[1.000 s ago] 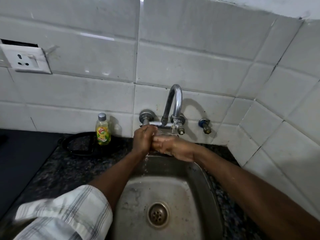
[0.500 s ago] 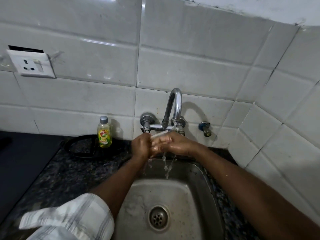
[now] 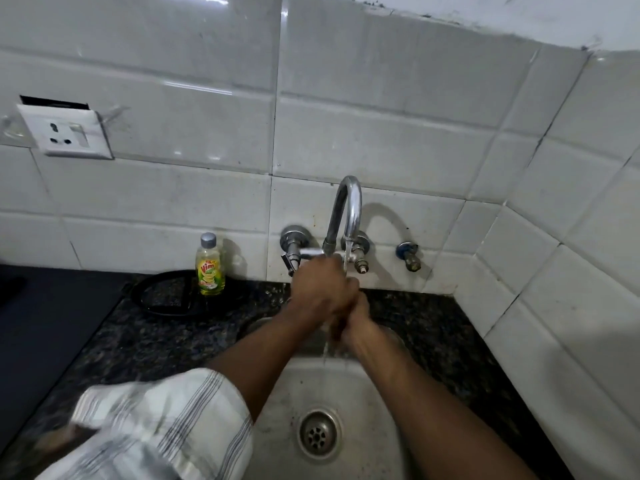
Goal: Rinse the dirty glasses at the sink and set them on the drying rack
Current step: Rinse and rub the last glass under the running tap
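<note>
My left hand point(image 3: 320, 289) and my right hand point(image 3: 358, 322) are clasped together under the chrome tap point(image 3: 348, 209), the left one on top. They close around a clear glass that is almost wholly hidden by the fingers. A thin stream of water leaves the spout, hits my hands and drips off below them into the steel sink point(image 3: 367, 386). The drain point(image 3: 319, 434) lies directly below. No drying rack is in view.
A yellow dish soap bottle point(image 3: 210, 268) stands at the wall left of the tap, in front of a black ring point(image 3: 162, 299) on the granite counter point(image 3: 433, 327). A dark flat surface point(image 3: 41, 323) fills the left side. Tiled walls meet in a corner at the right.
My hands have turned from side by side to left over right, and have sunk slightly below the spout. The glass rim seen earlier is now covered.
</note>
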